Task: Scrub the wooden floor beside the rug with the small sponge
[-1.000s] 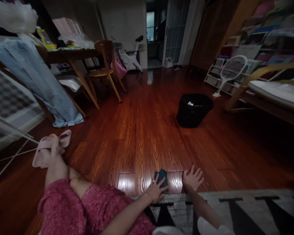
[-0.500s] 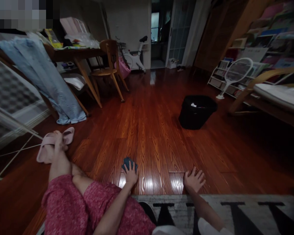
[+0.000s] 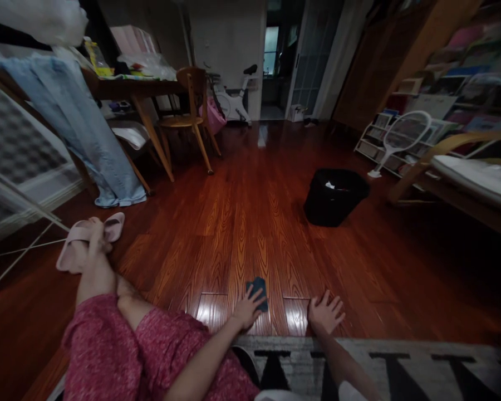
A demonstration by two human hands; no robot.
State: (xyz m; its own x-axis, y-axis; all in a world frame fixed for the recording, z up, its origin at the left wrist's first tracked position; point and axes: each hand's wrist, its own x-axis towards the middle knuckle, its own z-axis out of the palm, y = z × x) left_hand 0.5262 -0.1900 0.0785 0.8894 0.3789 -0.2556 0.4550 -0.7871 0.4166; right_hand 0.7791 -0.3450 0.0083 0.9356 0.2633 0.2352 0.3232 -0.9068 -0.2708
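A small dark blue-green cloth (image 3: 259, 287) lies on the wooden floor (image 3: 242, 223) in the lower middle of the head view. My left hand (image 3: 248, 309) rests on it with fingers spread, pressing it flat against the boards. To the right, my right hand (image 3: 326, 314) is planted palm down on the bare floor near the rug's edge, its fingers apart and nothing in them.
A patterned rug (image 3: 371, 348) runs along the bottom. A black bin (image 3: 332, 206) stands ahead to the right. My legs in pink slippers (image 3: 75, 250) stretch left. Farther off are a wooden chair (image 3: 186, 121), draped jeans (image 3: 79, 133) and an electric swatter (image 3: 404, 133).
My left hand has slid to the right along the floor with the cloth beneath it. The view has shifted slightly, and my right hand stays at about the same place.
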